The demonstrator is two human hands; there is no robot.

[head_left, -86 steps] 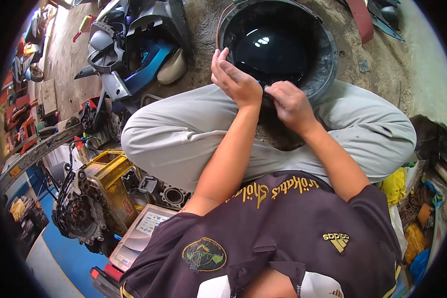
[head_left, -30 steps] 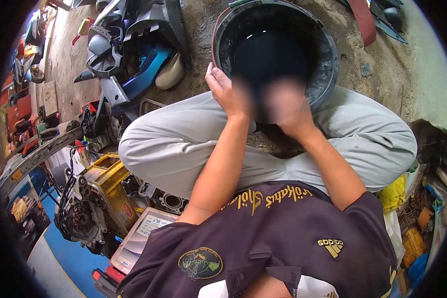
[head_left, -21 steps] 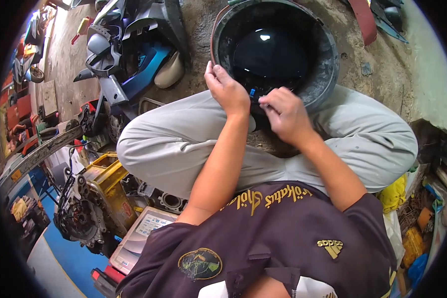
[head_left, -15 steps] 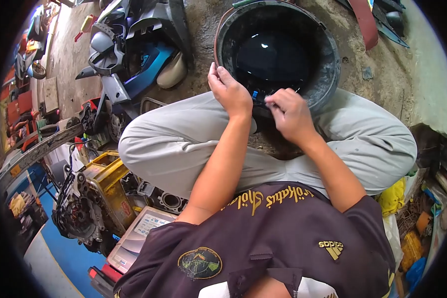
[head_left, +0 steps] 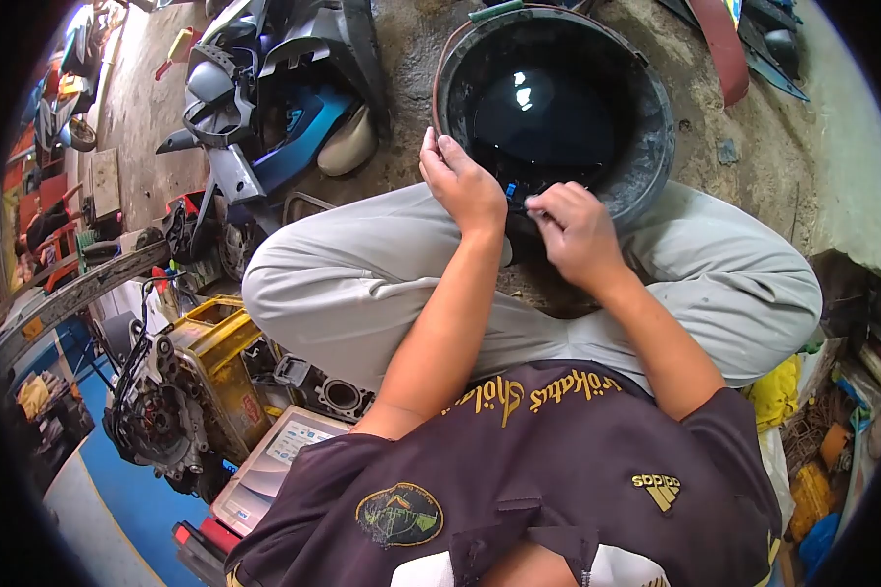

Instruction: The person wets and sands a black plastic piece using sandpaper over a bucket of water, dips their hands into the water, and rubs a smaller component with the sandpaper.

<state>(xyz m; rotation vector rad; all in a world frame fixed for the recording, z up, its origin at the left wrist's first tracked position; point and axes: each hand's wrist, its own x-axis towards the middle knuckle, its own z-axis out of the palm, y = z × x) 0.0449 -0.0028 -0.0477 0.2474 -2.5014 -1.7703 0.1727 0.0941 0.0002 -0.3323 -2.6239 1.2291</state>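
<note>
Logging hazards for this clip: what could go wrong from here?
1. The small blue piece, seen between the left hand and right hand, could fall into the bucket; the dark liquid might hide it.
2. The bucket stands close to the pale trousers, so a knock could splash them.

head view | from head height | facing forward and steeply down | shirt [head_left: 568,455] nearest, bucket [head_left: 648,137] beyond

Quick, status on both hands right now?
Left hand: partly cupped at the black bucket; can't tell whether it holds anything.
Right hand: fingers curled; any grip on something small can't be made out.
</note>
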